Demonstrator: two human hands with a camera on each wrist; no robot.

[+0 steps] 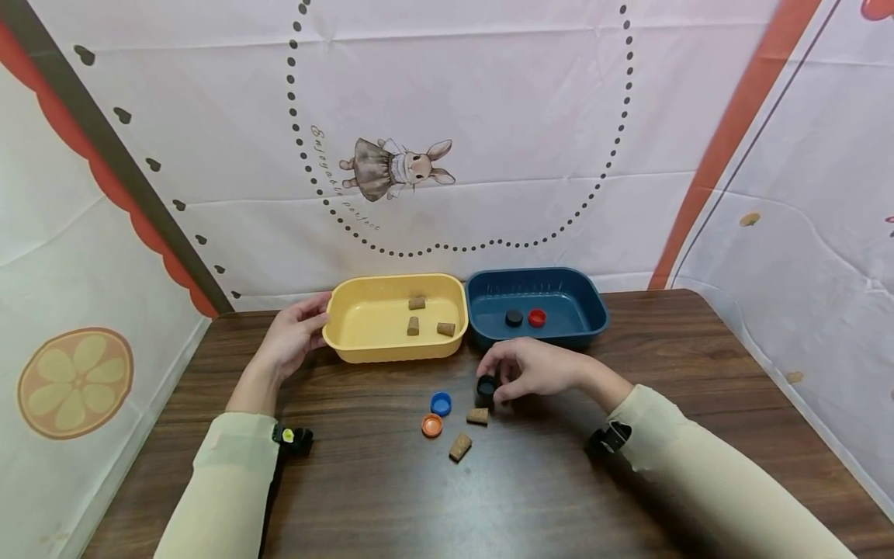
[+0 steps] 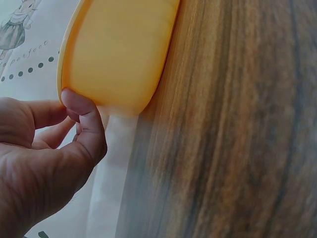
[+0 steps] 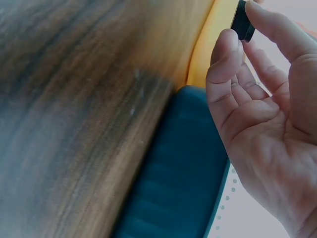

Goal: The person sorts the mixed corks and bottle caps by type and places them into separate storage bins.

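Right hand [image 1: 534, 371] pinches a black cap [image 1: 486, 386] between thumb and fingertips, just above the surface, in front of the near rim of the blue tray [image 1: 594, 307]. The right-wrist view confirms the pinch on the cap's rim [image 3: 242, 22]. Left hand [image 1: 293, 335] rests curled against the left end of the yellow tray [image 1: 335, 318], thumb on its rim — steadying it, not lifting.

Judgement on the step: keep the pinch on the rim, lift clear of the nearest cork piece [image 1: 478, 416], and carry over the blue tray's near wall without clipping it. That tray already holds a black cap [image 1: 514, 317] and a red cap [image 1: 536, 317].

Orientation: the cap is a short disc with no real long axis — it is held tilted on edge, one flat face roughly toward the head camera. Cannot tell which face is the open one.
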